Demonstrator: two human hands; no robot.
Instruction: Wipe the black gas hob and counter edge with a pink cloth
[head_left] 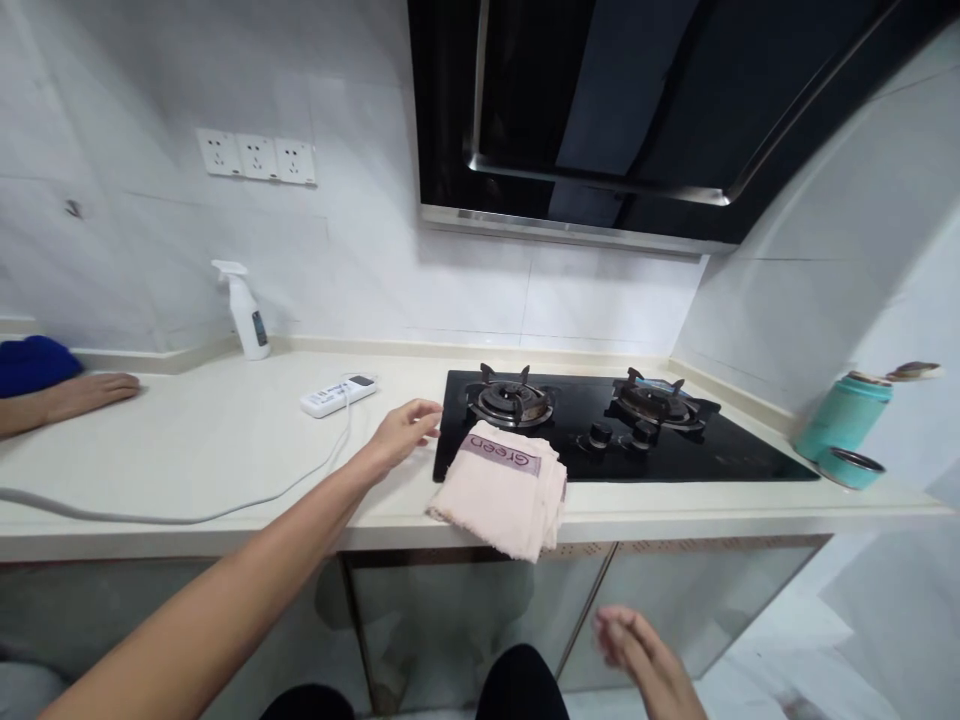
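Note:
A folded pale pink cloth (491,495) with a purple band and the word "Green" lies partly on the front left of the black gas hob (720,455). Its front corner hangs over the counter edge. My left hand (401,435) is over the counter just left of the hob and cloth, open, its fingers loosely bent and holding nothing. Lower down, in front of the cabinet doors, my right hand (645,655) is in the air, slightly blurred. Its fingers are loosely curled and nothing shows in them.
A white remote-like device (337,396) with a grey cable (225,515) lies on the counter. Behind it stands a white spray bottle (247,315). Another person's hand (94,395) rests at the far left. Right of the hob are a turquoise canister (844,418) and bowl (851,468).

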